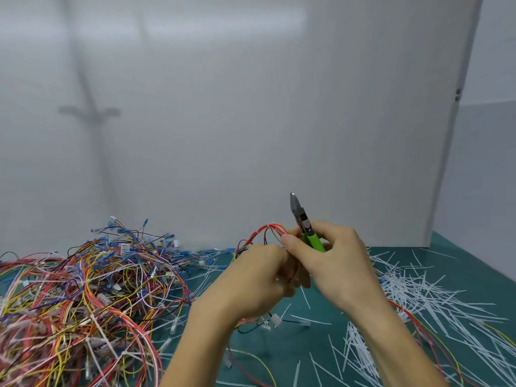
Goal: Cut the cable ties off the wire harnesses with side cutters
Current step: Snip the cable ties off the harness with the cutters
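**Harness up, cutters raised**

The red-and-yellow wire harness loops up in mid-air, with the left hand at its 7 o'clock, fingers curled round it. At 3 o'clock, the right hand has its fingers clamped on the side cutters, tips pointing to 12 o'clock. The harness pile lies at 9 o'clock and the cut cable ties at 4 o'clock on the green tabletop.

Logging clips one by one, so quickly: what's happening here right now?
A person's left hand holds a small wire harness raised above the green mat, while the right hand grips green-handled side cutters, their tips pointing up, clear of the wires. A big pile of tied harnesses lies to the left; cut white ties are scattered on the right.
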